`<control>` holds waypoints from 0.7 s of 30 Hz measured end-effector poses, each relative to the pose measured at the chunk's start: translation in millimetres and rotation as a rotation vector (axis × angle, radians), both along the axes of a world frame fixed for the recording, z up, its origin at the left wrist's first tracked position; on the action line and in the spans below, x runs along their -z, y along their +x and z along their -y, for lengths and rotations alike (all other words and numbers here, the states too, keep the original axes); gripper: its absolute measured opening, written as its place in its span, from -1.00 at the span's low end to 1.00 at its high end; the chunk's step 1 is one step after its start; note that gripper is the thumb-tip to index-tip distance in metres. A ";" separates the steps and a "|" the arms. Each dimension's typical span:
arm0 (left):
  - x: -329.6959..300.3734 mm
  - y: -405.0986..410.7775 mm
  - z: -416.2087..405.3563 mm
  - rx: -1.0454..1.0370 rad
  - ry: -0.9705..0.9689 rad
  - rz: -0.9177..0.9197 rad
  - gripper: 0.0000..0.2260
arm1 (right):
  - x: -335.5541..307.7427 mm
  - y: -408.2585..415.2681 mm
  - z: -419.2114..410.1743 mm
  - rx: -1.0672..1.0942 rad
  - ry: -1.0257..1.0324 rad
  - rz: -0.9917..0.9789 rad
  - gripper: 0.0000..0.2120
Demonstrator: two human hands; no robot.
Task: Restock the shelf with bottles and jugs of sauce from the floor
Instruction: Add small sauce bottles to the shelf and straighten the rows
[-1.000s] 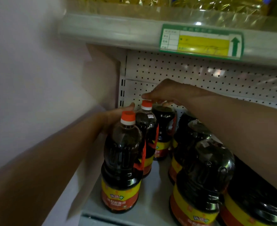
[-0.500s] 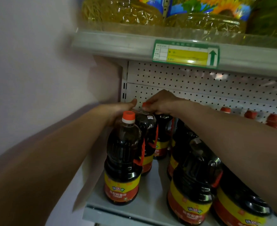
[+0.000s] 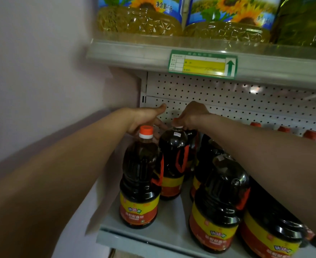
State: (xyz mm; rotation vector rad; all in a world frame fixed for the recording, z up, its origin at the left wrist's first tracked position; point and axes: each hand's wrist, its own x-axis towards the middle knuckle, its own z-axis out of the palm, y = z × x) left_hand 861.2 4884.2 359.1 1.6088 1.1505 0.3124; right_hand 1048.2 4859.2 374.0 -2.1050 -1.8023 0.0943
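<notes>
Right hand (image 3: 191,116) has its grip clamped on the cap of the second bottle (image 3: 173,161), standing on the shelf (image 3: 172,228) behind the front bottle (image 3: 141,175). Left hand (image 3: 144,118) reaches beside it, thumb extended; its grip cannot be determined.

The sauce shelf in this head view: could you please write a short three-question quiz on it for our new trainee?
1. True or false: the right hand grips the cap of the second bottle in the left row.
2. Which colour is the cap of the front bottle? A green, B orange, C white.
3. Fill in: the jugs on the upper shelf show ______ flowers on their labels.

Key: 1 true; 2 B; 3 sunflower. The left hand lies behind the front bottle, thumb out.
</notes>
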 end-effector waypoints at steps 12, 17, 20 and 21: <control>5.7 6.7 -0.5 0.089 0.002 0.019 -0.20 | -7.0 23.9 27.7 -0.112 -0.021 -0.079 -0.58; 5.5 10.3 4.0 0.115 -0.001 0.038 -0.20 | -5.1 24.0 33.7 -0.178 -0.018 -0.078 -0.63; 9.4 8.3 1.2 0.084 -0.023 0.095 -0.20 | -5.4 25.7 35.1 -0.180 -0.012 -0.088 -0.63; 10.9 6.7 0.4 0.067 -0.029 0.119 -0.20 | -5.9 25.9 35.5 -0.179 -0.013 -0.086 -0.63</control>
